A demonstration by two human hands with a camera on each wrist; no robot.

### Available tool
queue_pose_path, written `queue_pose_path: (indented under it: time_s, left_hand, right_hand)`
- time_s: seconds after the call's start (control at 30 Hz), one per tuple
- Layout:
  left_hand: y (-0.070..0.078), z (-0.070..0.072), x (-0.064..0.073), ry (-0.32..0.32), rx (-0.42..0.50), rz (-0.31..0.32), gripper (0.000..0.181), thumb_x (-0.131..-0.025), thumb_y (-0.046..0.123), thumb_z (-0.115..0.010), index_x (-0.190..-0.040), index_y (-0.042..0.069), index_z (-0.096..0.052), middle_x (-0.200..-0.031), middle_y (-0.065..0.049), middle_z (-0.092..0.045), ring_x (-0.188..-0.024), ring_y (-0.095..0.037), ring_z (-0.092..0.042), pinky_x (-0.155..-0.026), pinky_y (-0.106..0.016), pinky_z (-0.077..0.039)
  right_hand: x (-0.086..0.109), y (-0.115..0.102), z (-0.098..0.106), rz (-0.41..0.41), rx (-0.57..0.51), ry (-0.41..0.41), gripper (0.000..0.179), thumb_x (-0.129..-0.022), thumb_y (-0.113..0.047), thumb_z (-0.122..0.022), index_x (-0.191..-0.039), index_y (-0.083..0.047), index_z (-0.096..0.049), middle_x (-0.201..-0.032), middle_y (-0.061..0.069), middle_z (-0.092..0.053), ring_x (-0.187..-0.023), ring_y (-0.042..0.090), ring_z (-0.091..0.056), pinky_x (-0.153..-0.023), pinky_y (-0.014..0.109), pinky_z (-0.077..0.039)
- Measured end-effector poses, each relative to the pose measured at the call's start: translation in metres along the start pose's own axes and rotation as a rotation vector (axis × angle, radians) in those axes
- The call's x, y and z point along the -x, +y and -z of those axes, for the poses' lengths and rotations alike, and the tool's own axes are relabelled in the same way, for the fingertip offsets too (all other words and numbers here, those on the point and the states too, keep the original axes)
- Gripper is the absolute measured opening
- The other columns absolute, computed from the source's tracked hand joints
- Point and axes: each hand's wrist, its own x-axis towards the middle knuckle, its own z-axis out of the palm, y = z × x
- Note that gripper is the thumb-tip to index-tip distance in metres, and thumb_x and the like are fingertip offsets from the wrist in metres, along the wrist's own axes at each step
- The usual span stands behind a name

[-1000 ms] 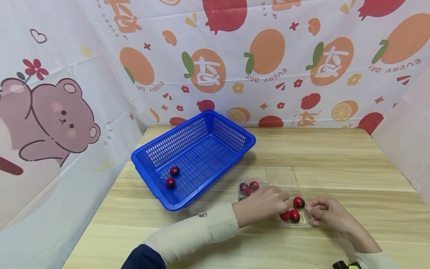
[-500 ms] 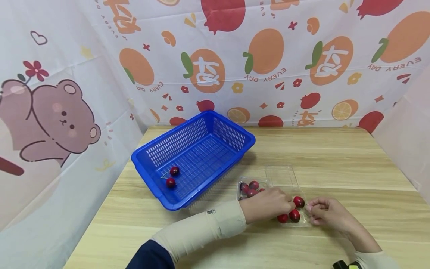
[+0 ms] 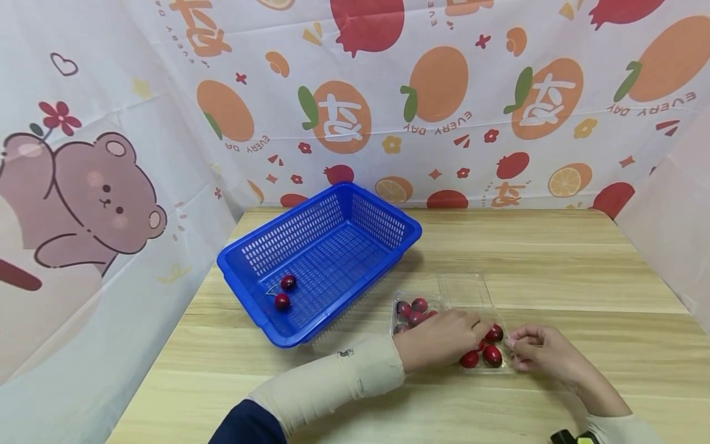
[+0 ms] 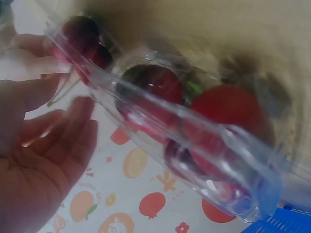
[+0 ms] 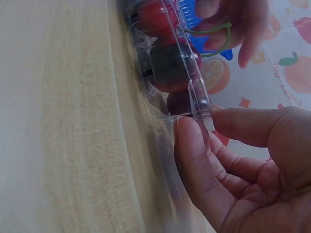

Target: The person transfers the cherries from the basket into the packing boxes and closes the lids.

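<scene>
My right hand (image 3: 540,351) pinches the right edge of a clear plastic box (image 5: 201,99) between thumb and fingers. Several red cherries (image 3: 492,356) sit at that end of the box, and a green stem (image 5: 228,36) sticks out past its side. Reaching across from the left, my left hand (image 3: 444,336) is over the box, with its fingertips right by the cherries. In the left wrist view its thumb and fingers (image 4: 73,138) are spread apart. The hand hides the box's middle in the head view. More cherries (image 3: 416,317) show under clear plastic to its left.
A blue basket (image 3: 316,327) with two stemmed cherries (image 3: 283,301) stands to the left of the box. A clear flap (image 3: 465,291) lies back behind the box. Printed cloth (image 3: 388,172) closes off the table's (image 3: 588,277) far side.
My left hand has shifted slightly right over the box and its fingers have lifted a little. The cherries under them have shifted, one of them rightward. My right hand keeps its place at the edge.
</scene>
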Motion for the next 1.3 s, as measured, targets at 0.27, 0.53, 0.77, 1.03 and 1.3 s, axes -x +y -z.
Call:
queue_pose_path:
  time_s: [0.27, 0.53, 0.77, 1.03, 1.3]
  left_hand:
    - [0.013, 0.0, 0.011, -0.103, 0.035, -0.027, 0.055, -0.102, 0.034, -0.045, -0.146, 0.003, -0.036, -0.147, -0.009, -0.043, -0.131, -0.017, -0.046, -0.103, -0.024, -0.04]
    - [0.027, 0.001, 0.01, -0.434, 0.211, 0.066, 0.076, -0.097, 0.058, -0.026, -0.155, 0.016, 0.001, -0.16, 0.006, -0.001, -0.146, -0.012, -0.005, -0.116, -0.037, -0.02]
    - [0.03, -0.005, 0.013, -0.47, 0.124, 0.042, 0.074, -0.094, 0.065, -0.018, -0.155, 0.025, -0.002, -0.161, 0.003, 0.008, -0.147, -0.015, 0.001, -0.117, -0.036, -0.014]
    - [0.032, -0.004, 0.013, -0.471, 0.104, 0.041, 0.075, -0.092, 0.069, -0.018, -0.154, 0.03, -0.008, -0.161, 0.003, 0.007, -0.147, -0.017, 0.003, -0.117, -0.039, -0.015]
    - [0.033, -0.005, 0.016, -0.434, 0.102, 0.06, 0.073, -0.092, 0.069, -0.021, -0.154, 0.03, -0.015, -0.161, 0.008, 0.001, -0.147, -0.018, 0.002, -0.117, -0.041, -0.017]
  right_hand:
    - [0.0, 0.0, 0.0, -0.001, 0.008, 0.004, 0.037, -0.095, -0.01, -0.057, -0.115, 0.02, -0.048, -0.092, 0.011, -0.061, -0.078, 0.016, -0.062, -0.07, 0.029, -0.057]
    - [0.0, 0.0, 0.0, -0.004, 0.014, 0.009, 0.038, -0.095, -0.01, -0.057, -0.116, 0.02, -0.047, -0.09, 0.01, -0.062, -0.078, 0.017, -0.063, -0.07, 0.029, -0.057]
    - [0.0, 0.001, -0.001, -0.01, 0.015, 0.016, 0.037, -0.095, -0.01, -0.056, -0.116, 0.019, -0.047, -0.09, 0.011, -0.061, -0.078, 0.018, -0.063, -0.07, 0.03, -0.057]
    - [0.001, 0.002, -0.001, -0.01, 0.015, 0.016, 0.038, -0.095, -0.01, -0.056, -0.116, 0.02, -0.047, -0.092, 0.012, -0.061, -0.079, 0.018, -0.063, -0.071, 0.03, -0.057]
    - [0.001, 0.003, -0.001, -0.008, 0.006, -0.004, 0.039, -0.096, -0.011, -0.054, -0.118, 0.02, -0.046, -0.092, 0.013, -0.062, -0.08, 0.019, -0.064, -0.072, 0.03, -0.057]
